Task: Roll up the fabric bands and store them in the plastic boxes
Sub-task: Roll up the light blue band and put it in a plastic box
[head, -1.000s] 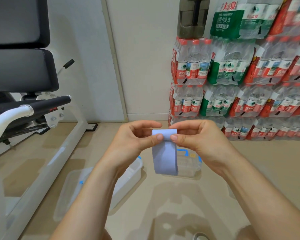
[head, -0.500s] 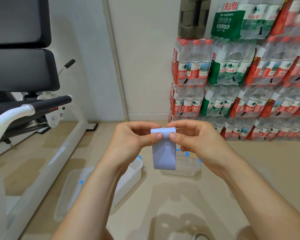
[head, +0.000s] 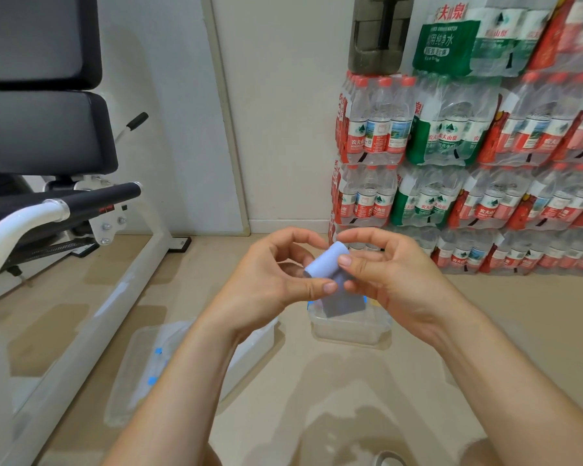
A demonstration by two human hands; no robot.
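Band (head: 329,263): pale blue, part-rolled; upper end wound into a short roll, loose tail hanging below it; held in mid-air in front of the person, above the floor (head: 502,348); not yet in any box.

L hand (head: 273,274): thumb pressed on the band's lower-left edge against curled fingers behind; a pinch, judged to pin the tail so the wraps stay tight.

R hand (head: 398,274): thumb on the roll's front, fingers curled behind it, index arched above and clear of the fabric; judged the turning hand.

Both hands closed on the band; neither free. Roll edges flush or not: can't tell, fingers cover them.

Box (head: 350,331): small, clear, blue clips, looks open-topped; on floor just beyond the hands, tail hanging in front of it; contents unclear; position suits a short drop once rolling is done.

2nd box (head: 138,375): larger, clear, blue clips; on floor to the left, partly hidden by L forearm; contents not readable.

Step, by judgement: rolling, past halfway; remaining: wind in tail, store. Risk: roll may spring open if the pinch slackens.

Surrounds: water packs (head: 451,136) stacked at right against wall (head: 283,129); gym machine (head: 64,210) at left; both well apart from the work.
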